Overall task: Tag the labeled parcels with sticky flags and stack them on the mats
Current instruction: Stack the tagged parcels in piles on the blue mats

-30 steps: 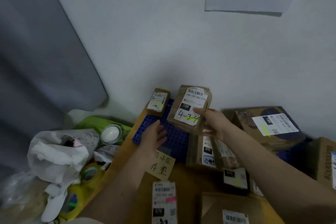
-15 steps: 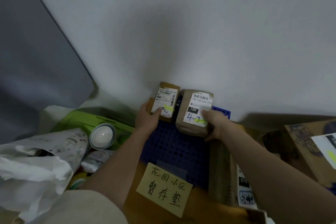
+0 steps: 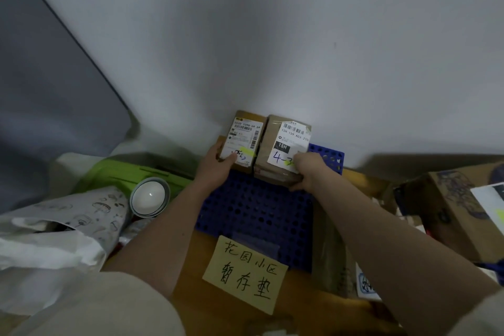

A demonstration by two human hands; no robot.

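My left hand (image 3: pixel 218 163) grips the small brown cardboard parcel (image 3: pixel 245 139) with a white label and a yellow sticky flag (image 3: pixel 246 151). My right hand (image 3: pixel 308 169) grips the larger brown cardboard parcel (image 3: pixel 283 147), its label marked "4-3". Both parcels stand side by side, touching, at the far edge of the blue perforated plastic mat (image 3: pixel 253 207) on the wooden desk (image 3: pixel 196 259), against the white wall (image 3: pixel 272 35).

Both forearms bare, wrist to past elbow. Left hand (image 3: pixel 215 165) & right hand (image 3: pixel 309 170): no gloves, rings or watch visible. Short sleeves, pale beige/cream fabric, loose cut; left sleeve (image 3: pixel 103 305) fills bottom-left corner, right sleeve (image 3: pixel 485 319) just edge at bottom-right.
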